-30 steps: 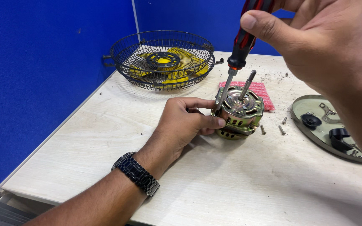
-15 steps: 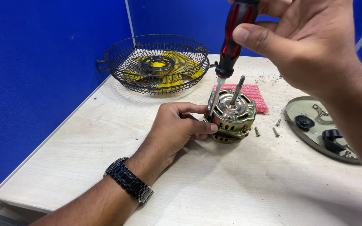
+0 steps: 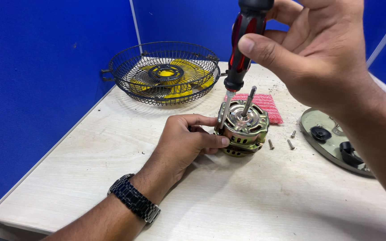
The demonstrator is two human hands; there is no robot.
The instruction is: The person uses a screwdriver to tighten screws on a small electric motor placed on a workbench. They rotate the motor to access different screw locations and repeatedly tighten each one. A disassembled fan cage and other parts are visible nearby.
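Screwdriver [image 3: 242,53] clenched in right hand [image 3: 318,58]; left hand [image 3: 186,143] grasps motor [image 3: 244,127].

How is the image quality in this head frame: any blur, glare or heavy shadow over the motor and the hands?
Head view: even, soft light with only faint shadows under the left hand and motor; the motor, screwdriver and loose screws are sharp; the right hand, close to the lens, looms large but stays fairly crisp; mild sheen on the motor's metal housing, no blown-out glare.
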